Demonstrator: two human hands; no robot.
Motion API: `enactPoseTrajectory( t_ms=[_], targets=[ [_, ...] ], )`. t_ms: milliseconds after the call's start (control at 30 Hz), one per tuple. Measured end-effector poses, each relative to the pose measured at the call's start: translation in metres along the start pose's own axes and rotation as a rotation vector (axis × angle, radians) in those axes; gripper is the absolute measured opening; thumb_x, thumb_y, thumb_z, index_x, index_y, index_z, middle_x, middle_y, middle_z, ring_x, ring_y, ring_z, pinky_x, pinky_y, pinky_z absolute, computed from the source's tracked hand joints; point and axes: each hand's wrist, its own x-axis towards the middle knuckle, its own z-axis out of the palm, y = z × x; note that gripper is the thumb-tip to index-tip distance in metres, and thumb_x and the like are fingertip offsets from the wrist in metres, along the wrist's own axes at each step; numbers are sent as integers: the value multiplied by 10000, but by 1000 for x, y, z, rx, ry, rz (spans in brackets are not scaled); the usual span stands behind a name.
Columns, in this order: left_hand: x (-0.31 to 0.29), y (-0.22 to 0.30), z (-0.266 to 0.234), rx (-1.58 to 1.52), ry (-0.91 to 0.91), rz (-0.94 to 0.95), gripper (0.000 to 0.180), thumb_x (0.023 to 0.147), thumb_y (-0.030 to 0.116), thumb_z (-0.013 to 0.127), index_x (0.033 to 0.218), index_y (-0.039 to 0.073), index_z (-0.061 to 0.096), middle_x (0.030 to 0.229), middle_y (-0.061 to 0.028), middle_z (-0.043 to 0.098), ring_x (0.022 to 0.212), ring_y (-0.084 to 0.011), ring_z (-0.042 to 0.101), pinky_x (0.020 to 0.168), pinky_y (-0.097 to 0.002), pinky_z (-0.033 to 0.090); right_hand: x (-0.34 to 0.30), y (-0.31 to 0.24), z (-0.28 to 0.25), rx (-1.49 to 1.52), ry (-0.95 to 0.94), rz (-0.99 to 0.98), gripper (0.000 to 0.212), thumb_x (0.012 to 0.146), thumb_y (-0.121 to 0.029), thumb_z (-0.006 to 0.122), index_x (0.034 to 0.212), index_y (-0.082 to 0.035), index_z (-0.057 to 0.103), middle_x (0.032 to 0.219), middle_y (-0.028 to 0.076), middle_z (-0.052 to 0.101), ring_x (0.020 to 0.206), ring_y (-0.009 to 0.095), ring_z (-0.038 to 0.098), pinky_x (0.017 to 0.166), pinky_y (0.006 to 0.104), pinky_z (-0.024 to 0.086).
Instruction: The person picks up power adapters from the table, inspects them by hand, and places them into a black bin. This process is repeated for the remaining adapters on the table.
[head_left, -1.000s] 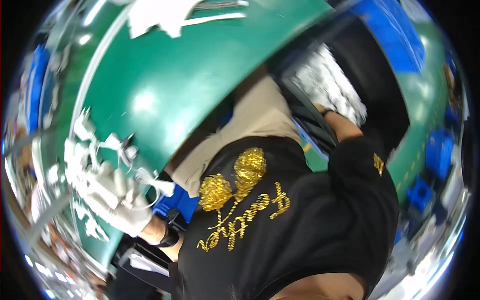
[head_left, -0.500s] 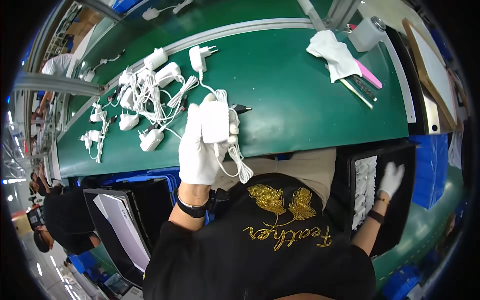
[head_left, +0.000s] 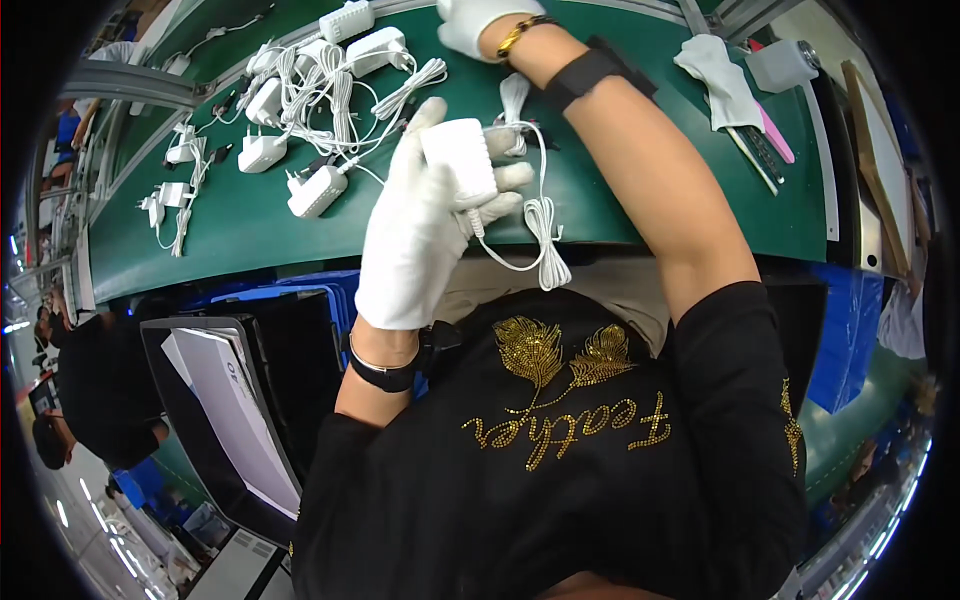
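Note:
My left hand (head_left: 420, 225), in a white glove, grips a white power adapter (head_left: 458, 160) above the near edge of the green table (head_left: 650, 215). The adapter's white cord (head_left: 540, 220) hangs in a bundled loop below my fingers. My right hand (head_left: 470, 20), also gloved in white, reaches far across the table at the top of the view. Its fingers are cut off by the frame edge, so what it touches stays hidden. A pile of white adapters with tangled cords (head_left: 320, 90) lies left of both hands.
More white adapters (head_left: 170, 190) lie at the table's far left. A white cloth (head_left: 722, 75), a pink tool (head_left: 775, 130) and a tape roll (head_left: 782, 65) sit at the right. A black bin with white sheets (head_left: 225, 400) stands by my left side. Another person (head_left: 95, 400) works at lower left.
My right arm has swung up from the black bin at my right side and now reaches across the table. My left hand still holds the adapter, now nearer the camera.

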Motion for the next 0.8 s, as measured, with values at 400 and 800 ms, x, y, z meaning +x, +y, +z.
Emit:
enactPoseTrajectory(
  t_ms=[400,800],
  targets=[
    [6,-19,-3,121,-54,22,754,814,-23,736,1427,70,307,1322,-292,535,1192,-394,595,1028,-438,503,-198,-3,-100,1540,59,459,690,817,25,737,1408,3,382,1074,125,652,829,184,685,736,301,596],
    [-16,-43,18,241,-93,9,708,828,-20,742,1404,63,339,1257,-273,585,1152,-359,627,1006,-441,521,-257,-11,-82,1548,160,397,611,795,128,699,1328,0,429,1046,141,648,934,199,667,792,320,600]
  ],
)
